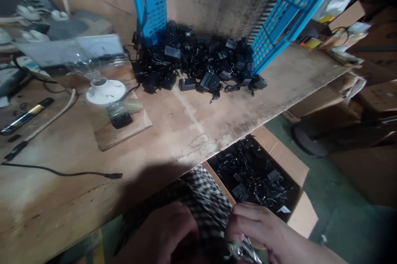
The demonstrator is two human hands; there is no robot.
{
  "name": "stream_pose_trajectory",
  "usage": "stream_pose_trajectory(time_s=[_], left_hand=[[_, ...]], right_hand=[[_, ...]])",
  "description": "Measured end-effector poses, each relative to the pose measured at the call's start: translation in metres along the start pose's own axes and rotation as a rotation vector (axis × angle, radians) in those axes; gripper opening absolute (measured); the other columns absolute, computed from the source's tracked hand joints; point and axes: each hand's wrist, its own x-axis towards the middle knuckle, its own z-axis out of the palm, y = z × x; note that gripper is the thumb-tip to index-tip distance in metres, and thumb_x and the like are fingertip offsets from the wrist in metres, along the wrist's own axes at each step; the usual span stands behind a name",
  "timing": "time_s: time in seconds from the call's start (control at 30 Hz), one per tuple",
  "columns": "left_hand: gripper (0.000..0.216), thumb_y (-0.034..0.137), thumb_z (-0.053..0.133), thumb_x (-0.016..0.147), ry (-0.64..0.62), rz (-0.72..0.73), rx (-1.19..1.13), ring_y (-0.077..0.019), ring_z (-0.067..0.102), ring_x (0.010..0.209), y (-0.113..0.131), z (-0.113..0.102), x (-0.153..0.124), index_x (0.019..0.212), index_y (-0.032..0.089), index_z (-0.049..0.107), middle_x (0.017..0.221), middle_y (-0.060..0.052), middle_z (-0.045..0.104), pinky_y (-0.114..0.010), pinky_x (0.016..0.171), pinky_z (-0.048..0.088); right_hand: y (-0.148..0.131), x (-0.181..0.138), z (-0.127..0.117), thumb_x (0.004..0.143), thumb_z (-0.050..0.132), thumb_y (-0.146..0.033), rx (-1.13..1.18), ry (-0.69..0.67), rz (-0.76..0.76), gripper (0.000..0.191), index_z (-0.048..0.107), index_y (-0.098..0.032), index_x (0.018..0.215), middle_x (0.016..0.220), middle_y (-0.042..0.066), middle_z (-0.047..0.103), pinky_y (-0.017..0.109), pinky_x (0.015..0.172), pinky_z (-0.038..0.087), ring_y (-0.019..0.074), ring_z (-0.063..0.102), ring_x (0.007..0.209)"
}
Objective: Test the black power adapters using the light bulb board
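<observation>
A person's right hand (260,226) pinches a clear plastic bag (242,249) at the bottom of the frame, fingers together on it, just beside a checked cloth (204,198). The left hand (158,233) lies curled against the cloth; whether its fingers grip cannot be told. Just ahead, an open cardboard box (281,160) holds black power adapters (251,173) with cords. More adapters (198,59) lie heaped on a wooden bench (192,131) between blue plastic crates (149,3).

Black-and-white gingham cloth (206,200), blue plastic racks (149,3)
</observation>
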Motion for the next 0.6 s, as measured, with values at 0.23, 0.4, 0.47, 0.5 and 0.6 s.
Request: stream_pose_trajectory(time_s=[0.23,0.4,0.47,0.5,0.6], left_hand=[[0.027,0.024,0.085,0.077,-0.165,-0.023,-0.146,-0.0207,0.062,0.098,0.019,-0.006,0.029,0.097,0.022,0.067,0.101,0.001,0.068,-0.027,0.089,0.045],[0.011,0.026,0.074,0.087,-0.209,0.086,-0.227,-0.0203,0.062,0.098,0.018,0.003,0.033,0.097,0.022,0.069,0.104,-0.001,0.068,-0.027,0.085,0.043],[0.007,0.023,0.073,0.085,-0.19,0.102,-0.238,-0.0196,0.063,0.092,0.013,0.013,0.031,0.084,0.019,0.067,0.098,-0.001,0.069,-0.026,0.08,0.043],[0.01,0.02,0.074,0.083,-0.179,0.094,-0.245,-0.0184,0.063,0.088,0.009,0.019,0.03,0.079,0.018,0.065,0.095,-0.001,0.069,-0.025,0.076,0.043],[0.015,0.011,0.075,0.076,-0.161,0.077,-0.254,-0.015,0.062,0.079,0.001,0.032,0.025,0.073,0.017,0.061,0.087,0.002,0.068,-0.022,0.069,0.041]], right_hand=[[0.009,-0.021,0.016,0.079,0.079,-0.037,0.112,0.075,0.107,0.023,0.069,-0.026,0.097,0.101,0.008,0.071,0.036,0.081,0.055,0.0251,0.066,0.094],[0.01,-0.004,0.023,0.088,0.065,-0.034,0.206,0.143,0.052,0.012,0.071,-0.023,0.09,0.088,0.007,0.069,0.031,0.07,0.052,0.0215,0.064,0.084],[0.008,0.007,0.023,0.09,0.059,-0.028,0.224,0.126,0.059,0.019,0.068,-0.021,0.074,0.072,0.003,0.063,0.026,0.06,0.045,0.0163,0.059,0.069],[0.008,0.01,0.024,0.089,0.059,-0.026,0.238,0.126,0.081,0.022,0.066,-0.02,0.069,0.068,0.002,0.06,0.025,0.057,0.041,0.0143,0.056,0.065],[0.014,0.012,0.028,0.087,0.062,-0.031,0.328,0.118,0.215,0.023,0.066,-0.018,0.067,0.063,0.0,0.057,0.023,0.054,0.035,0.0113,0.048,0.059]])
